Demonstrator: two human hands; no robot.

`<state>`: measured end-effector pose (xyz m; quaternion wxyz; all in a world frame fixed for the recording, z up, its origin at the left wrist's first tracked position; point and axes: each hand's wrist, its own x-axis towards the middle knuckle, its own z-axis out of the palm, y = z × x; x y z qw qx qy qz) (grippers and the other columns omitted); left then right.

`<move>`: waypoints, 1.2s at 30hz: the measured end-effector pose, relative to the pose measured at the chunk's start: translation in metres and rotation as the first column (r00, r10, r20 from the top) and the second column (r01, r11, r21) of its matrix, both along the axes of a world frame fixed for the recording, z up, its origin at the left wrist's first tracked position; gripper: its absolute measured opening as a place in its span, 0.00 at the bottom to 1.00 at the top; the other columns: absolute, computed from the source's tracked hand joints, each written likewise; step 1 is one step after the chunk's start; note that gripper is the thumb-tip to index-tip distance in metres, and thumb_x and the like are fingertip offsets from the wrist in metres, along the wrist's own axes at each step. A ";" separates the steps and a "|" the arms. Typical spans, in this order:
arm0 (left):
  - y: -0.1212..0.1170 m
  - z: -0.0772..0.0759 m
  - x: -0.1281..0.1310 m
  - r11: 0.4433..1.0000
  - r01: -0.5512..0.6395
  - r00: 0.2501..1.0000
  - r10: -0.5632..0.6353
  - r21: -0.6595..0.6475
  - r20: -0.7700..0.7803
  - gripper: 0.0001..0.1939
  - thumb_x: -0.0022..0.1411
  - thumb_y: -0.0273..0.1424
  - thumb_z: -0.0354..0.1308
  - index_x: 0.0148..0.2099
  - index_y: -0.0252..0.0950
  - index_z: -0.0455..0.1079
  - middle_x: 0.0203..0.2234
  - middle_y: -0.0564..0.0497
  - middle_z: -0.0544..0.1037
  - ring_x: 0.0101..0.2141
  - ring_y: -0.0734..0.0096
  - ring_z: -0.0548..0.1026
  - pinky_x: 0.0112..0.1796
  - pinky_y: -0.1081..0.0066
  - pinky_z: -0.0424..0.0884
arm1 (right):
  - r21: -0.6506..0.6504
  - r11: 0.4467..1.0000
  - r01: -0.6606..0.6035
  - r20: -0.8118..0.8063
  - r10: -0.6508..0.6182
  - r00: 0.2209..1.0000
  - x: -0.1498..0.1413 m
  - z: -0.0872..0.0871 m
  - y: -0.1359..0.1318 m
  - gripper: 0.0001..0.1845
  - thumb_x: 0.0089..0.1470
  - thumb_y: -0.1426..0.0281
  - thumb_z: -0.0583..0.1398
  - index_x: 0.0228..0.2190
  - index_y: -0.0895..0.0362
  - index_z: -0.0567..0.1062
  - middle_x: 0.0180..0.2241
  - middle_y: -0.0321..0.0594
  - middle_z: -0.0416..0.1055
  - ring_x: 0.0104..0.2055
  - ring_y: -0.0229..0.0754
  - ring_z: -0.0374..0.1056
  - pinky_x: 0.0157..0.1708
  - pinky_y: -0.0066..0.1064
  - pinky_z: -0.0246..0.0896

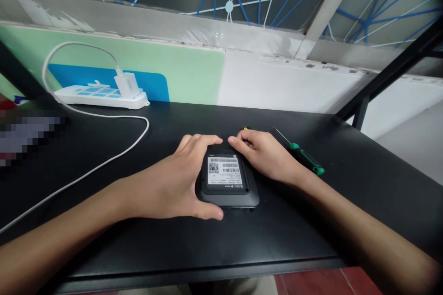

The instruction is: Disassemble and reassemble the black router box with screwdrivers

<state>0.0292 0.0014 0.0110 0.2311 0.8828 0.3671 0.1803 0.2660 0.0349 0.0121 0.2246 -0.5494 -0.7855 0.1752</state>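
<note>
A flat black electronic device (248,198) lies on the table, with a white label (225,170) of barcodes and a QR code facing up. My left hand (173,175) spans it from the left, thumb along the near edge and fingers at the far edge, gripping it. My right hand (261,152) rests at its far right corner with the fingers curled in; what they hold, if anything, is hidden. A small yellow-and-black thing (246,127) peeks out behind the right hand. Right of that hand lies a green-and-black screwdriver (306,158), its shaft pointing away.
On the black table (155,244), a white power strip (104,97) with a plugged-in charger (126,85) stands at the back left. A white cable (104,164) loops across the left side. A blurred-out object (27,136) lies at the far left. Black metal posts flank the table.
</note>
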 end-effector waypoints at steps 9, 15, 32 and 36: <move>-0.002 0.004 0.001 0.999 -0.018 0.999 0.016 -0.051 -0.038 0.51 0.51 0.49 0.71 0.68 0.40 0.48 0.61 0.39 0.62 0.61 0.39 0.64 0.58 0.43 0.70 | 0.006 1.000 -0.030 -0.024 0.030 0.999 0.002 0.002 0.001 0.31 0.66 0.48 0.49 0.19 0.55 0.63 0.26 0.36 0.69 0.31 0.37 0.62 0.38 0.34 0.56; -0.002 0.004 0.000 0.996 -0.022 0.998 0.018 -0.082 -0.052 0.51 0.53 0.51 0.69 0.69 0.42 0.47 0.62 0.39 0.61 0.62 0.38 0.64 0.58 0.42 0.69 | -0.095 0.990 0.100 -0.055 -0.105 0.993 0.002 0.004 0.001 0.32 0.62 0.45 0.53 0.22 0.56 0.76 0.22 0.35 0.69 0.25 0.35 0.58 0.30 0.33 0.52; 0.001 0.002 0.000 0.992 -0.071 0.996 0.076 -0.101 0.045 0.53 0.48 0.50 0.73 0.67 0.41 0.50 0.63 0.38 0.63 0.62 0.43 0.66 0.60 0.42 0.69 | -0.084 0.990 0.113 -0.090 -0.121 0.989 0.002 0.001 0.000 0.32 0.62 0.43 0.52 0.21 0.56 0.72 0.20 0.34 0.65 0.25 0.35 0.56 0.28 0.32 0.51; 0.002 0.001 -0.003 0.996 -0.074 0.993 0.077 -0.039 0.084 0.54 0.46 0.49 0.74 0.67 0.41 0.51 0.62 0.39 0.64 0.63 0.42 0.65 0.60 0.43 0.69 | -0.082 0.992 0.098 -0.132 -0.109 0.985 0.001 0.002 -0.001 0.34 0.62 0.41 0.50 0.24 0.56 0.75 0.26 0.37 0.74 0.29 0.38 0.65 0.33 0.34 0.57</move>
